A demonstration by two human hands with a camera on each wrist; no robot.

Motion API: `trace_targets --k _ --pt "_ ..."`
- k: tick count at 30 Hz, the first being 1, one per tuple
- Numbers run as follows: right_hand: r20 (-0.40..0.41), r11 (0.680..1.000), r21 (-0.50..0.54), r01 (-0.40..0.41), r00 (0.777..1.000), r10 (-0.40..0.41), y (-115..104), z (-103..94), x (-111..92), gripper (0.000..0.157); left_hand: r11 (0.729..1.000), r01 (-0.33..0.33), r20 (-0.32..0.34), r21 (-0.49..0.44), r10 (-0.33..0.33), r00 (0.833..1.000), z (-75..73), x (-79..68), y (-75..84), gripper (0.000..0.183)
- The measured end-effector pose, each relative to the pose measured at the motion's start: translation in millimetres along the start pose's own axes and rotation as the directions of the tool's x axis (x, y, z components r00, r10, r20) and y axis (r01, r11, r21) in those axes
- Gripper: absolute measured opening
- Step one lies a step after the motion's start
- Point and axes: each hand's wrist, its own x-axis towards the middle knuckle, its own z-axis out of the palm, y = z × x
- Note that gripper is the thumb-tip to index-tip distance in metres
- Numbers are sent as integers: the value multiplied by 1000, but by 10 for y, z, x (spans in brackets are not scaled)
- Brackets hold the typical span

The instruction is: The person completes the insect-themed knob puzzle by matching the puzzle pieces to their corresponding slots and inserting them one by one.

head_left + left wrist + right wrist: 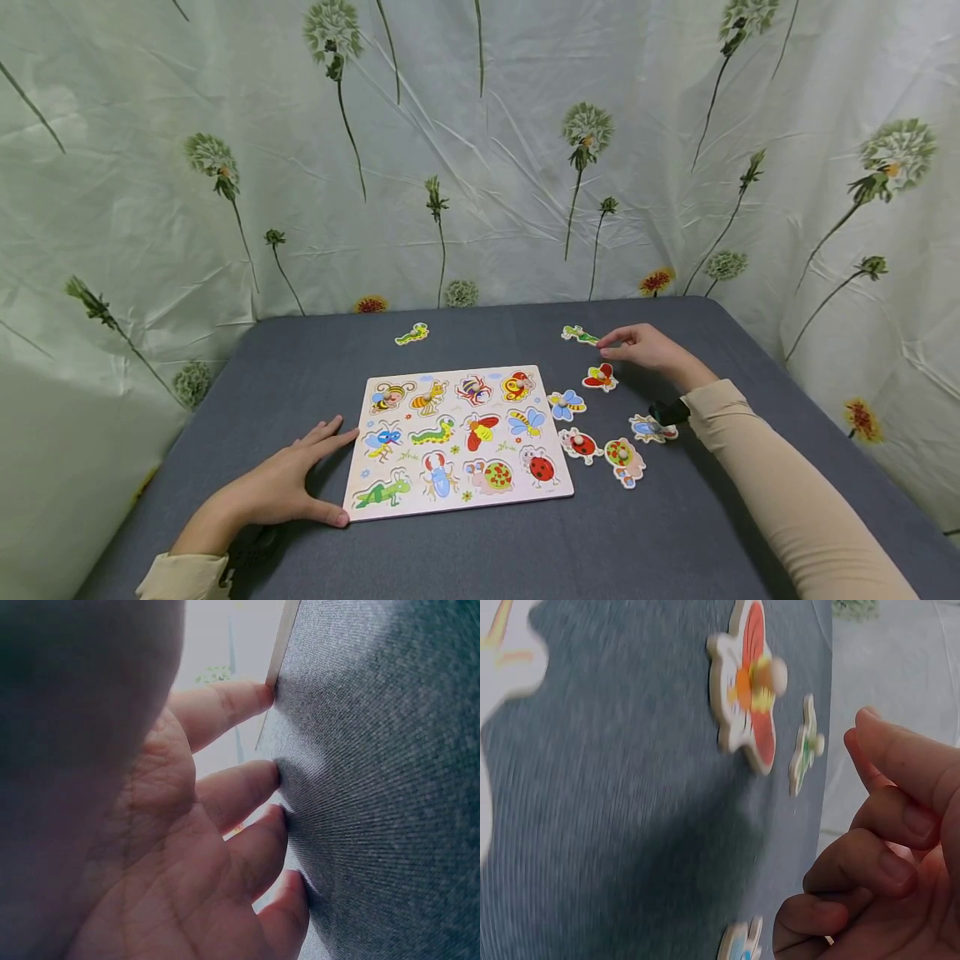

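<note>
A wooden insect puzzle board [459, 507] lies on the table. My left hand [281, 483] is spread at its left side, with the thumb at the near corner and the index fingertip at the edge. In the left wrist view, the fingertips [259, 694] rest down against the cloth. My right hand [645, 348] hovers by a green grasshopper piece [579, 334] at the back right. The right wrist view shows a gap between the thumb and the grasshopper's knob [819, 744], and nothing is held. A red-winged insect piece [600, 377] lies nearer, under the right hand's side.
Right of the board lie a blue-winged bee piece [566, 405], a ladybug piece [581, 446], a snail piece [625, 461] and a blue beetle piece [649, 428] below the right wrist. A caterpillar piece [412, 334] lies behind the board. A flowered curtain [495, 167] hangs beyond the table.
</note>
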Motion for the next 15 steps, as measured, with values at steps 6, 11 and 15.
trace_targets --k 6,11,15 --pt "-19 999 -28 -45 999 45 152 -123 -49 40 1000 -3 1 6 3 1000 -3 3 -1 121" --pt "-16 996 9 -90 996 90 298 -210 -97 44 1000 1 1 -1 -1 1000 4 5 -5 122" --pt "-16 993 46 -112 993 113 427 -268 -117 46 1000 0 -5 -6 0 1000 11 2 -10 123"
